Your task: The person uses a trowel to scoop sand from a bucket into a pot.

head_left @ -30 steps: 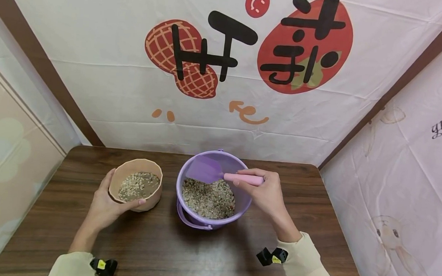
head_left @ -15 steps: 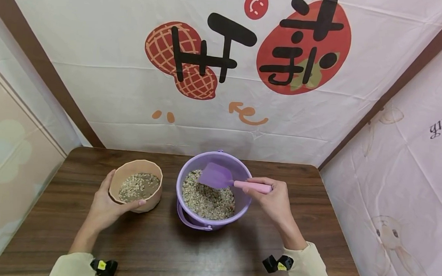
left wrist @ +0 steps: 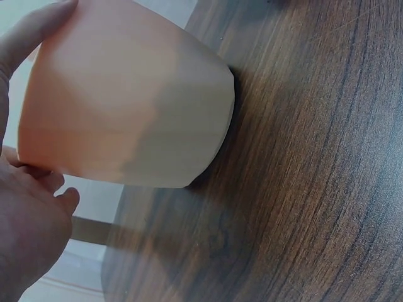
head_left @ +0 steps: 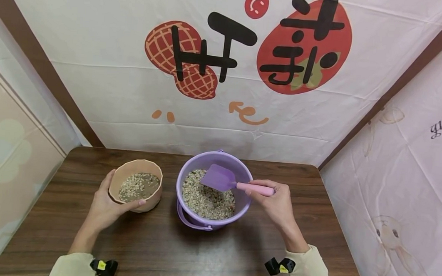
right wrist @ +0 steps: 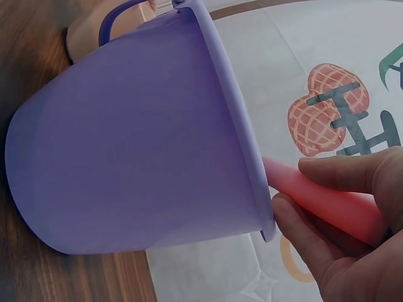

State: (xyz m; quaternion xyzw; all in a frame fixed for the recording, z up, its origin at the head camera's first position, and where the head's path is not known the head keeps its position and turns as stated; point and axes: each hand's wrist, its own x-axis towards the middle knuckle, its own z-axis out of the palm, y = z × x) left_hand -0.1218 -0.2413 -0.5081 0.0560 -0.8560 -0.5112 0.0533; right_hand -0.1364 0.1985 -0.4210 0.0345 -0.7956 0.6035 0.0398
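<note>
In the head view a peach-coloured faceted flower pot (head_left: 153, 202), partly filled with pale grit over a darker grey-brown layer, stands on the left of the table. My left hand (head_left: 106, 207) grips it, thumb along the near side and fingers round the left. The left wrist view shows the pot's wall (left wrist: 119, 94) upright on the wood. A purple bucket (right wrist: 138, 138) of coarse grit (head_left: 206, 202) stands at the middle. My right hand (head_left: 275, 201) pinches the pink handle of a purple toy shovel (head_left: 219, 178), its blade inside the bucket over the grit.
The bucket's purple carry handle (head_left: 190, 222) hangs down at its near left side. Dark wooden table (head_left: 155, 251) surface surrounds both containers. A printed white cloth (head_left: 115, 86) rises behind the table, with another cloth (head_left: 401, 197) at the right.
The shovel and my right hand have moved right and slightly nearer, the blade shifting from the bucket's far left rim to over the grit. My left hand and the flower pot stay put.
</note>
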